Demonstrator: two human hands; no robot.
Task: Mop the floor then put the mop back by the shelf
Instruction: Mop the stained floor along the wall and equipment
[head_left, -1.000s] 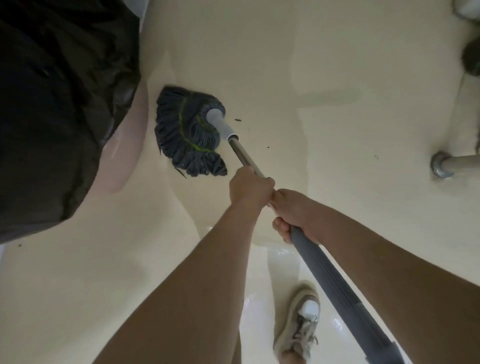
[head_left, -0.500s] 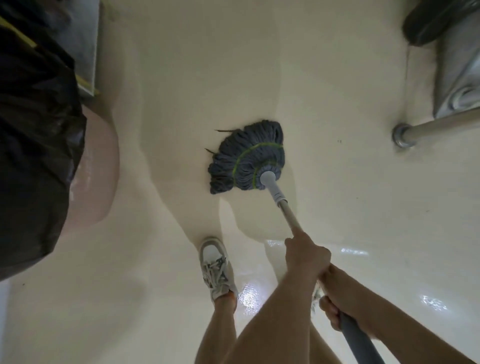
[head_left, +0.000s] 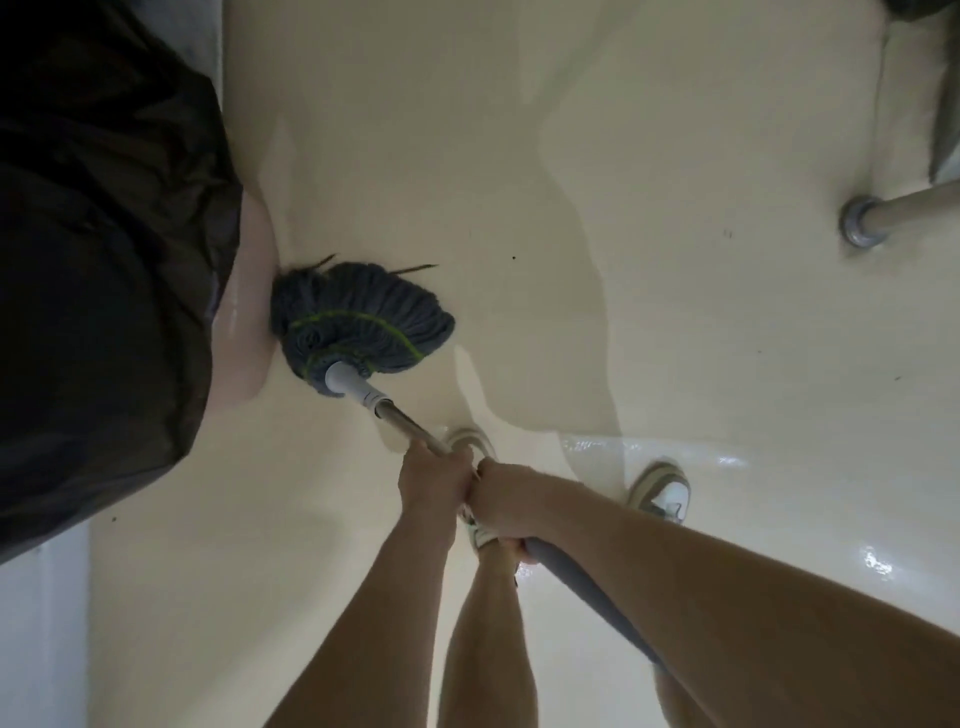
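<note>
Our left hand (head_left: 434, 475) and right hand (head_left: 506, 499), touching, gripped the mop (head_left: 363, 322); its head lay on the floor (head_left: 571, 156) ahead.

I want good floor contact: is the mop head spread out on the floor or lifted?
Spread, on the floor: the mop head lies fanned wide and flat, its strands splayed outward.

Both bare forearms reach forward from the near edge and converge toward the middle, the right one coming in from the near right. The left hand (head_left: 434, 480) is curled round the mop handle (head_left: 401, 417) farther along. The right hand (head_left: 506, 501) grips it just behind, nearer the body, the two fists touching.
</note>
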